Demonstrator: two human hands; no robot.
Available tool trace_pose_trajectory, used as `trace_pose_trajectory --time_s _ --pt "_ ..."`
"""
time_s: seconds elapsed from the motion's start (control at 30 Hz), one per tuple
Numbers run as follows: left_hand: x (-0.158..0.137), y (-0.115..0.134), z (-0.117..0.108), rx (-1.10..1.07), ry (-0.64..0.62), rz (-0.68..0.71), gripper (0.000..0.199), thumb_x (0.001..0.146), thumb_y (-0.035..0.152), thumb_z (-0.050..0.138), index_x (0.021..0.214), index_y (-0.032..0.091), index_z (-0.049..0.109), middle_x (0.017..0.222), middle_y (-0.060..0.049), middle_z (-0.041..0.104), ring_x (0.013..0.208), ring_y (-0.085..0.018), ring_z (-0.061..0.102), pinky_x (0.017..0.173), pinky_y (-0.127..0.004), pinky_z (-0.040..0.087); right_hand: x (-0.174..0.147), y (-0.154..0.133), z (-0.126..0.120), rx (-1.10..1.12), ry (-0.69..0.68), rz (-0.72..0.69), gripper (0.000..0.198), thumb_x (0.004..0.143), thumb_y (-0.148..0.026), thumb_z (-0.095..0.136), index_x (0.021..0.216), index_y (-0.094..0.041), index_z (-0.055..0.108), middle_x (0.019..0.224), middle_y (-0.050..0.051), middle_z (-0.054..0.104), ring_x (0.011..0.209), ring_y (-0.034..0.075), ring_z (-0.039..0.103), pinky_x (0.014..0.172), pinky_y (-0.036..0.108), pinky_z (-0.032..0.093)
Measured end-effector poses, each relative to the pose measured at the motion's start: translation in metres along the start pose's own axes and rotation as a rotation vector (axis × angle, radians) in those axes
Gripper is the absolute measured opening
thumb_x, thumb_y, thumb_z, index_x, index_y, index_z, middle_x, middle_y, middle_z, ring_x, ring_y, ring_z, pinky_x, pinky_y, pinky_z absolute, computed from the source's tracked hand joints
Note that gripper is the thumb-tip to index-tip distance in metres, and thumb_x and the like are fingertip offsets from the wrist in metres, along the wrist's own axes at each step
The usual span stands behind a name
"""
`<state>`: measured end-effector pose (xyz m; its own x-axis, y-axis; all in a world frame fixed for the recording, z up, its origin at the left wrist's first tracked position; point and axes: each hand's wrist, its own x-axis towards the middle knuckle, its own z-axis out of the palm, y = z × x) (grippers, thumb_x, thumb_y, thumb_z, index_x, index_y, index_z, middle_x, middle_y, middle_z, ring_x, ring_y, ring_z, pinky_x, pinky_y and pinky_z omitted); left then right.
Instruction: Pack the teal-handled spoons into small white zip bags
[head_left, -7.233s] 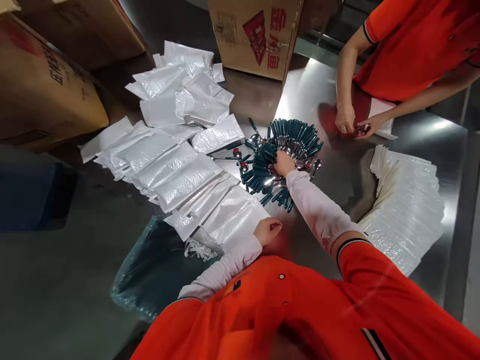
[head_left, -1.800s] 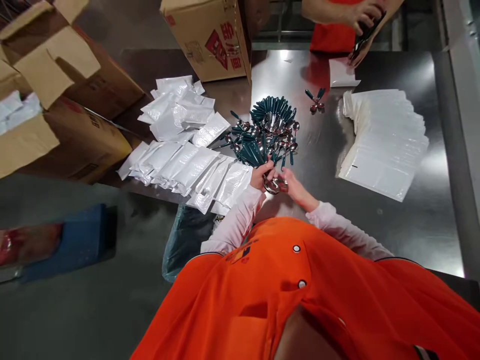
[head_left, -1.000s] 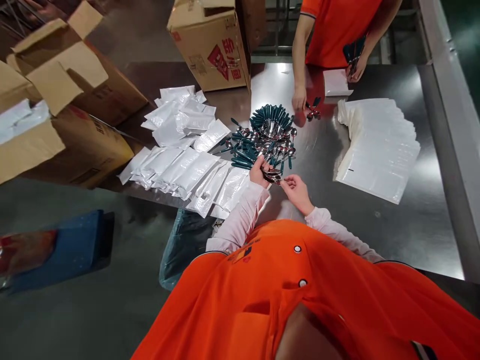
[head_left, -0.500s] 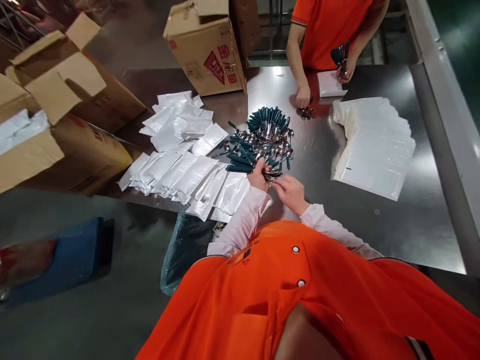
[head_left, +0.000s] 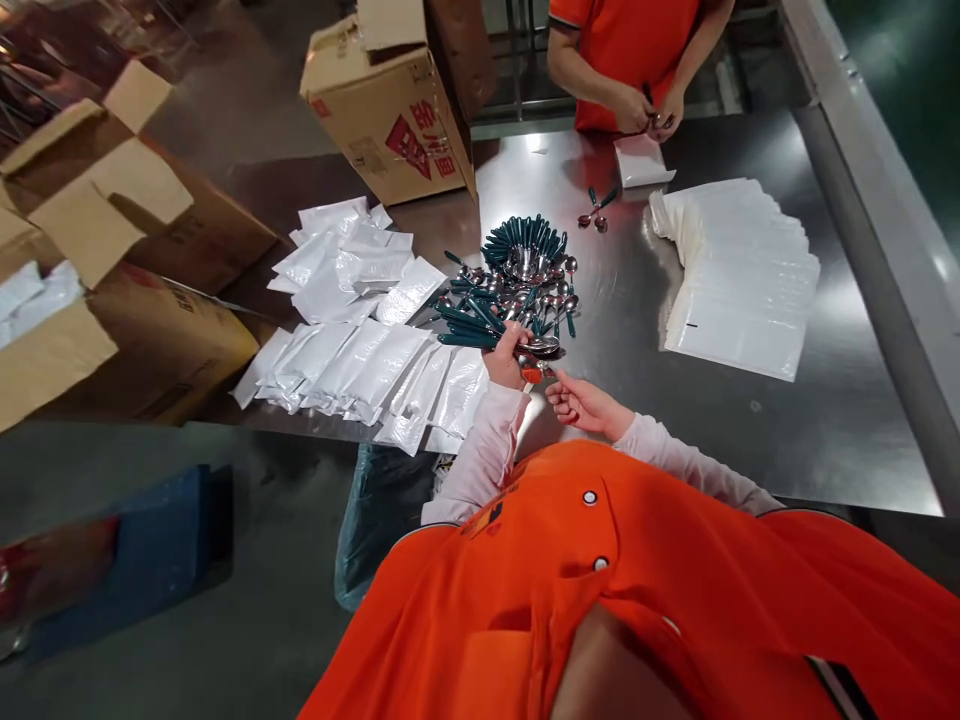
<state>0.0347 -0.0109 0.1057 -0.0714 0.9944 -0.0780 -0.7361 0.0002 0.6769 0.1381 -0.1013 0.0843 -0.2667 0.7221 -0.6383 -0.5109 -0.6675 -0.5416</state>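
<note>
My left hand (head_left: 507,362) is closed round a bundle of green-handled spoons (head_left: 472,327). Their handles point left and their shiny bowls stick out to the right of the fist. Just right of those bowls is my right hand (head_left: 589,403), its fingers curled in. Its fingertips are close to a bowl at the bundle's lower side; whether they grip anything is hidden. Beyond my hands lies a loose heap of the same spoons (head_left: 525,290), with more stacked in a fan of green handles (head_left: 525,238) behind it.
White filled packets (head_left: 367,365) lie in piles at left. Flat white bags (head_left: 742,290) are fanned out at right on the metal table (head_left: 645,420). Cardboard boxes (head_left: 390,130) stand at back and left. Across the table, a co-worker's hands (head_left: 652,115) handle items near two loose spoons (head_left: 598,207).
My right hand has drawn slightly down and away from the spoon bowls, its fingers curling more. The co-worker's hands have come together, leaving spoons on the table.
</note>
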Motion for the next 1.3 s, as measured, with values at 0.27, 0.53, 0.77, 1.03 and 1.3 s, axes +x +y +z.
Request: trace_pose_trajectory --time_s 0.27,0.53,0.77,1.03,1.3 --pt "-0.005 -0.003 0.008 0.012 0.089 0.0 0.015 0.083 0.015 0.079 0.091 0.023 0.07 0.06 0.009 0.049 0.052 -0.006 0.051 0.073 -0.024 0.053 -0.003 0.012 0.012 -0.607 0.251 -0.649 0.042 0.081 -0.059 0.071 0.069 -0.019 0.069 0.055 0.001 0.058 0.051 0.014 0.051 0.05 0.027 0.038" --pt "-0.007 0.005 0.009 -0.034 0.212 -0.242 0.014 0.095 0.012 0.062 0.104 0.02 0.066 0.058 0.008 0.042 0.054 -0.007 0.053 0.073 -0.022 0.054 0.0 -0.005 -0.01 -1.143 0.512 -1.045 0.02 0.086 -0.038 0.065 0.083 -0.02 0.072 0.088 0.01 0.071 0.079 0.02 0.062 0.075 0.032 0.048" --pt "0.004 0.013 -0.005 -0.012 0.101 -0.311 0.024 0.104 0.035 0.055 0.087 0.021 0.067 0.059 0.005 0.029 0.045 -0.006 0.032 0.055 -0.02 0.044 0.0 -0.015 0.001 0.006 0.13 -0.272 0.031 0.093 -0.051 0.062 0.089 -0.02 0.059 0.091 0.008 0.069 0.088 0.021 0.069 0.082 0.038 0.06" --pt "0.006 0.0 -0.032 -0.006 -0.083 -0.373 0.011 0.096 0.031 0.061 0.09 0.025 0.067 0.06 0.004 0.029 0.052 -0.011 0.042 0.086 -0.035 0.056 -0.017 -0.014 0.021 0.037 -0.181 -0.278 0.018 0.092 -0.036 0.064 0.099 -0.02 0.064 0.104 0.008 0.074 0.1 0.021 0.07 0.091 0.04 0.061" --pt "0.009 -0.001 -0.03 -0.167 0.075 -0.394 0.024 0.099 0.018 0.056 0.076 0.019 0.062 0.059 0.005 0.036 0.053 -0.007 0.044 0.09 -0.029 0.054 0.004 -0.009 -0.001 -0.94 0.239 -0.956 0.057 0.075 -0.028 0.079 0.129 -0.02 0.064 0.136 0.016 0.059 0.122 0.031 0.059 0.102 0.049 0.054"
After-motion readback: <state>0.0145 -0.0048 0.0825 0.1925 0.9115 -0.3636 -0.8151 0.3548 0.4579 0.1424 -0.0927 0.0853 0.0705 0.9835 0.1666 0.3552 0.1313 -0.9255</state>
